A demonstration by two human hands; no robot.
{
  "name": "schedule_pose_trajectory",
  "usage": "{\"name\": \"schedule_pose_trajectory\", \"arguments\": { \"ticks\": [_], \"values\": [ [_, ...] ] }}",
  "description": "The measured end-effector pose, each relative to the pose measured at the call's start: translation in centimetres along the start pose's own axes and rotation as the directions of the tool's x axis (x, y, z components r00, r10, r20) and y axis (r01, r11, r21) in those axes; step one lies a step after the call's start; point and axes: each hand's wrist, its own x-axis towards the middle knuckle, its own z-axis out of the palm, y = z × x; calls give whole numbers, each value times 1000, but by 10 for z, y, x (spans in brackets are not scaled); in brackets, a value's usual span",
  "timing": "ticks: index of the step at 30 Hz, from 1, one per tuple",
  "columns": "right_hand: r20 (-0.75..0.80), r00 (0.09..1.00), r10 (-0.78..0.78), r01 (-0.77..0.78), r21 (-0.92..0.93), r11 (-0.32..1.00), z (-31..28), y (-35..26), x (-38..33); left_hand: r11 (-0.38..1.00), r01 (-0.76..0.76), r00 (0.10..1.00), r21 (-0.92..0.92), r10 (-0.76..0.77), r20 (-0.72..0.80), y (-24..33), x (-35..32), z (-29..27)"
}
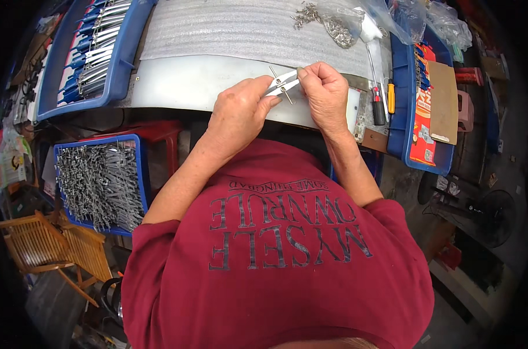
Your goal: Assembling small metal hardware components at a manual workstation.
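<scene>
Shirt: dark red short-sleeved cotton t-shirt (275, 256) with grey print on the chest, fills the whole near part of the view.
Worktop: pale grey metal bench (188, 84) across the far middle, with a ribbed white foam sheet (241, 29) laid over its far half.
Far-left crate: long blue plastic crate (121, 64) packed with rows of blue-handled metal tools, slanting off toward the far left.
Near-left crate: smaller blue plastic crate (137, 168) heaped with bare grey metal pieces, sitting below the bench edge.
Right crate: blue plastic crate (400, 110) holding a flat brown cardboard sheet (443, 102) and a red and orange printed flat package (422, 122) beside it.
Chair: folding wooden slat chair (49, 247) down in the near left corner.
Bags: crumpled clear plastic bags (444, 20) at the far right, and a little pile of small grey metal fasteners (334, 26) on the foam.
Left hand: left hand (239, 113) comes up from the near left, wrist bent, fingers curled, thumb and fingers pinching the small silver metal hinged part (282, 84).
Right hand: right hand (325, 93) arches over from the right, fingertips squeezing the far end of the same part.
The part: held just above the near edge of the bench, centre of view, thin pins sticking out of it.
Screwdrivers: a red-and-black one (378, 104) and a yellow-handled one (391, 98), just right of the right hand.
</scene>
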Motion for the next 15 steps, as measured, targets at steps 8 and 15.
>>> {"name": "schedule_pose_trajectory", "arguments": {
  "ticks": [8, 15],
  "values": [
    [-58, 998, 2, -2, -8, 1000, 4, -1, 0, 985, -74, 992, 153, 88, -88, -2, 0, 6],
    [83, 994, 74, -80, 78, 994, -4, -10, 1, 951, -152, 980, 270, 180, -82, -3, 0, -3]
  ]
}}
